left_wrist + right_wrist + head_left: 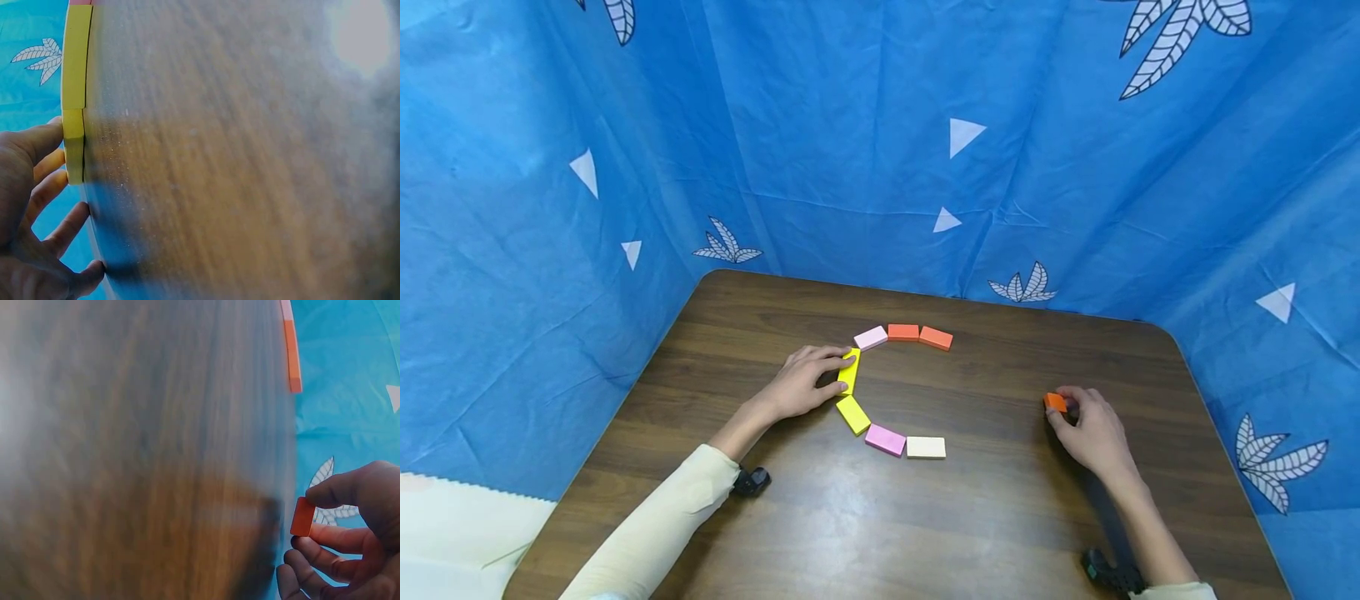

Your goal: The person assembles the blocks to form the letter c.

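My left hand (pixel 802 382) is at the upper yellow block (pixel 850 374) on the table, its thumb and fingertips pinching it along the left side. A second yellow block (pixel 853 415) lies just below, end to end with it. My right hand (pixel 1093 427) is away to the right and holds an orange block (pixel 1055 402) between thumb and fingers. In the right wrist view the same orange block (pixel 302 517) shows tilted between the thumb and fingertips, close to the table's surface.
The arc of blocks runs on with a pale pink block (pixel 871 337) and two red-orange blocks (pixel 903 332) at the top, then a pink block (pixel 885 440) and a cream block (pixel 926 447) at the bottom. Blue cloth (pixel 865 167) hangs behind the wooden table (pixel 1000 508).
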Motion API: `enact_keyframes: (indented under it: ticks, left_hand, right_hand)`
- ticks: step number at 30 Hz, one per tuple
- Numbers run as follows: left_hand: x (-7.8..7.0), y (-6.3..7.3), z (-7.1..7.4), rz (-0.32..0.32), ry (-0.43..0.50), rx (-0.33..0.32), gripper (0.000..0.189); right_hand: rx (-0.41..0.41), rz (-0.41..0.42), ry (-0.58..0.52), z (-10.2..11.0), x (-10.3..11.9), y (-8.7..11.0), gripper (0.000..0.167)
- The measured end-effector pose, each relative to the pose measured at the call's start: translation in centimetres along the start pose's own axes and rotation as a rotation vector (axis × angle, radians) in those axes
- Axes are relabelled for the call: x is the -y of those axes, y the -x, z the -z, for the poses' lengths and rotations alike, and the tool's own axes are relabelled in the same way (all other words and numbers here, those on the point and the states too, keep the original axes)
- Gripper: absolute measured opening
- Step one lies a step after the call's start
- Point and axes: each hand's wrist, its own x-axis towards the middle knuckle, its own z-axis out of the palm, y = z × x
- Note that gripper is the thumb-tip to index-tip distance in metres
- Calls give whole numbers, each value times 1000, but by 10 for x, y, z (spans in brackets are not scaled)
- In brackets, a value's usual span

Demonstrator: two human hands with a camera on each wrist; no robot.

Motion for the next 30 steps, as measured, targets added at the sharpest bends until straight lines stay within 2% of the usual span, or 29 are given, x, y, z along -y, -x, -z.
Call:
enact_keyframes:
  ticks: [9,20,30]
  left_hand:
    - [1,0,2,2,2,5,53]
    - [2,-1,2,-5,3,1,53]
    - [-1,0,3,14,4,15,54]
  right_hand:
    - [36,12,30,-4,21,7,44]
    - [68,44,-5,-11,41,16,42]
    - [89,90,-7,-20,59,24,43]
